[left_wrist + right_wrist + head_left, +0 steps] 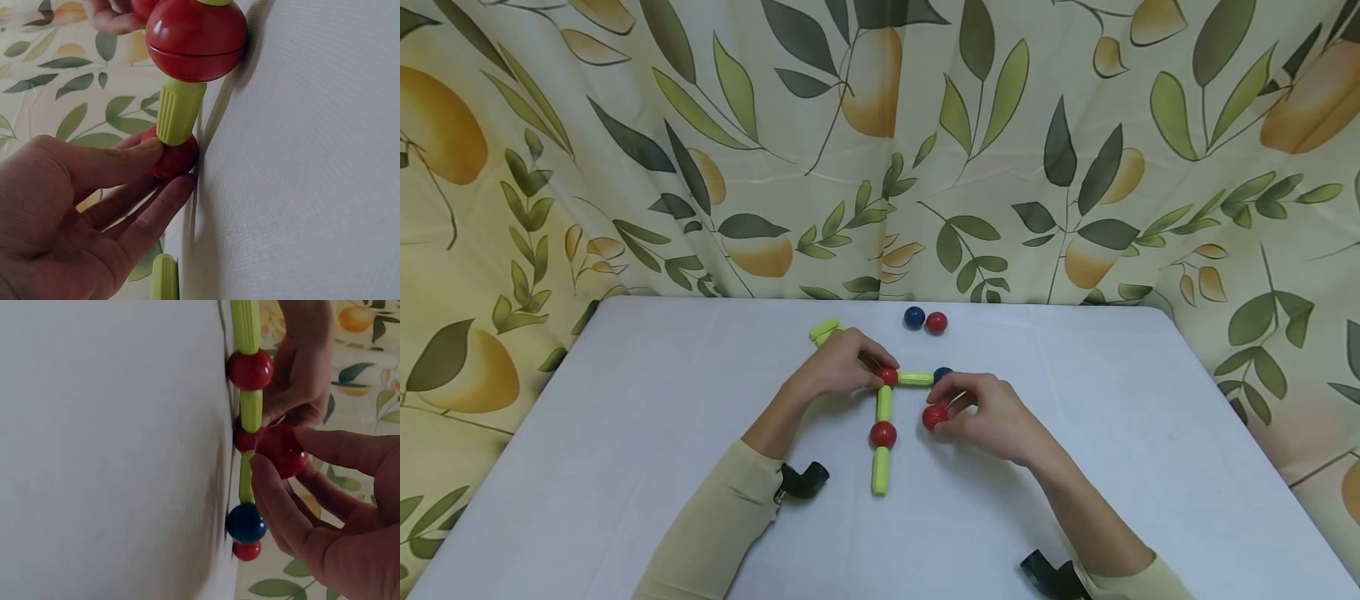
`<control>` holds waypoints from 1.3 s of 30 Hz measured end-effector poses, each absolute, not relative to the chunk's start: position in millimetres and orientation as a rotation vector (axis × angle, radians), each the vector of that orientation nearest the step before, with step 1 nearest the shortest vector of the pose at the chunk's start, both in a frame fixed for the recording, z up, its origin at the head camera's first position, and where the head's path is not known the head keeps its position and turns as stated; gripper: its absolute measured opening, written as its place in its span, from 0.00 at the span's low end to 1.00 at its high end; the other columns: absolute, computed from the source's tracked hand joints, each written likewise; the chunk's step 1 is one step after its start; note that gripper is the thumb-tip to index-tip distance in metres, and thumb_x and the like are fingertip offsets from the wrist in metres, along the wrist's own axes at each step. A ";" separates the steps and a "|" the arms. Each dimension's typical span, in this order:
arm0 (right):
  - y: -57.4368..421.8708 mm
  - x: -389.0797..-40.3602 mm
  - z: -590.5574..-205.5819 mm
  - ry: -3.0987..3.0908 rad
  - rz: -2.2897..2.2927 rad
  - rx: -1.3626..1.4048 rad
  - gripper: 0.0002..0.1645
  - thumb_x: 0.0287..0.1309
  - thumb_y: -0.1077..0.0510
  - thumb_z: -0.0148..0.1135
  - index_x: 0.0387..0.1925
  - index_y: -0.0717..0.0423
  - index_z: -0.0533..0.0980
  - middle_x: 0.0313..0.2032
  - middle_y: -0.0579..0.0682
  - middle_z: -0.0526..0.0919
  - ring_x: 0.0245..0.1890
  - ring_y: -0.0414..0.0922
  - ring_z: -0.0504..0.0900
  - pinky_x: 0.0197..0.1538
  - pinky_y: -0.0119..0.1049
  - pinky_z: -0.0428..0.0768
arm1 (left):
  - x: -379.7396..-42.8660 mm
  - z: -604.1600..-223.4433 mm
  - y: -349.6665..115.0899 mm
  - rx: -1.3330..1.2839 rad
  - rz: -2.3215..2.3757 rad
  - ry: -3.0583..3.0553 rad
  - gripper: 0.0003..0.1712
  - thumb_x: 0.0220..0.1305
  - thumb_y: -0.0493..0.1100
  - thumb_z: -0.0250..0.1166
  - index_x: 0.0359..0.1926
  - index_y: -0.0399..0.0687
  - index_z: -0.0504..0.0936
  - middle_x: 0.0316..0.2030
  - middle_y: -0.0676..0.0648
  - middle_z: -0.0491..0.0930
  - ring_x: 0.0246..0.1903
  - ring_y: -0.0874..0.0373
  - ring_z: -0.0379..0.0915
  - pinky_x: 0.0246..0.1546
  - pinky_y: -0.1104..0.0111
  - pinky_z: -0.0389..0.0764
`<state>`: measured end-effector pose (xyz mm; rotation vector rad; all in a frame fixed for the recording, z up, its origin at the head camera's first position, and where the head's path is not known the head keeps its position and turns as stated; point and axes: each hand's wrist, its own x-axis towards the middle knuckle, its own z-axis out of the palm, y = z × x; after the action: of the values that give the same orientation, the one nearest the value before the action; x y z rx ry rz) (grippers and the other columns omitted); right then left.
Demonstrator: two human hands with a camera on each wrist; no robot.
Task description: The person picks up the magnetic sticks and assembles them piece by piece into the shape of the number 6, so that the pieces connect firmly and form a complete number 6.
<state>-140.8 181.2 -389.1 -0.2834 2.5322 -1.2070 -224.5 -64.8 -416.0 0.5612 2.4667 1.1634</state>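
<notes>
On the table, light green rods and balls form an L. Its corner is a red ball [889,377], which my left hand [842,364] pinches between thumb and fingers. From that corner a green rod [915,379] runs right to a blue ball [942,374], partly covered by my right hand. Another rod [884,404] leads toward me to a second red ball [883,434], with a further rod [880,472] at its near side. My right hand [996,417] holds a separate red ball [282,452] by its fingertips, next to the L and apart from the rods.
Several loose green rods [824,330] lie behind my left hand, partly hidden. A loose dark blue ball [914,317] and a loose red ball [936,323] sit near the back edge of the white table [647,383]. A patterned curtain [917,167] hangs behind.
</notes>
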 end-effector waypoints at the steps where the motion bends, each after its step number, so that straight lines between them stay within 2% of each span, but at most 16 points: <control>1: 179.6 -138.9 -389.4 2.523 -1.196 -0.295 0.16 0.53 0.59 0.77 0.45 0.50 0.85 0.41 0.49 0.86 0.45 0.48 0.82 0.41 0.39 0.82 | -224.5 -416.1 -64.7 0.561 1.162 2.469 0.17 0.62 0.32 0.73 0.50 0.51 0.91 0.42 0.52 0.90 0.42 0.57 0.82 0.48 0.67 0.84; 13: 161.4 -119.6 -390.8 2.413 -0.997 -0.528 0.13 0.50 0.62 0.79 0.37 0.46 0.86 0.32 0.42 0.85 0.36 0.44 0.82 0.37 0.37 0.83 | -223.8 -413.5 -65.3 0.550 1.163 2.467 0.17 0.61 0.32 0.74 0.50 0.49 0.91 0.43 0.51 0.90 0.42 0.57 0.83 0.48 0.67 0.85; 23: 153.9 -109.2 -390.1 2.361 -0.961 -0.609 0.14 0.49 0.64 0.79 0.38 0.47 0.86 0.33 0.42 0.85 0.36 0.44 0.82 0.35 0.34 0.83 | -223.7 -412.4 -65.1 0.553 1.156 2.462 0.17 0.62 0.32 0.74 0.51 0.50 0.91 0.43 0.51 0.90 0.42 0.58 0.83 0.47 0.68 0.85; 33: 144.5 -101.0 -391.9 2.278 -0.997 -0.658 0.15 0.49 0.62 0.81 0.37 0.45 0.86 0.33 0.40 0.86 0.35 0.43 0.83 0.39 0.31 0.84 | -222.9 -412.1 -65.6 0.544 1.154 2.463 0.17 0.62 0.32 0.74 0.51 0.50 0.91 0.44 0.51 0.90 0.43 0.57 0.84 0.48 0.67 0.85; 39: 139.7 -97.9 -393.4 2.251 -1.045 -0.696 0.17 0.48 0.63 0.82 0.40 0.48 0.84 0.34 0.41 0.86 0.35 0.40 0.84 0.40 0.30 0.84 | -223.6 -412.9 -65.7 0.570 1.166 2.465 0.17 0.61 0.32 0.74 0.51 0.48 0.91 0.43 0.51 0.91 0.42 0.58 0.84 0.47 0.68 0.85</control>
<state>-97.9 139.7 -393.4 -0.6964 2.2508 -1.0450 -223.6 -65.7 -412.9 0.5704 2.4648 1.1663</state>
